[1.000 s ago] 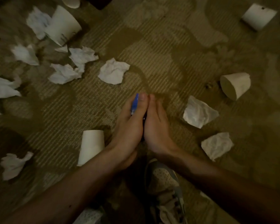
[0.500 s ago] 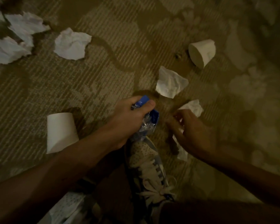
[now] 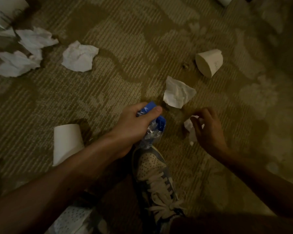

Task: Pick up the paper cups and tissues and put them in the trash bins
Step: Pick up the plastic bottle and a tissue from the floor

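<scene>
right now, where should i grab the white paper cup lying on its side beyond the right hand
Take the white paper cup by its curved side wall, from above, thumb and fingers on opposite sides. It lies on its side, wide end facing lower left, so the wall is most exposed. The right hand is nearer but holds a small crumpled white tissue.

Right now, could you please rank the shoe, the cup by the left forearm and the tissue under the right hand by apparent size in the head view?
1. shoe, nearest the camera
2. cup
3. tissue, partly hidden by the right hand
</scene>
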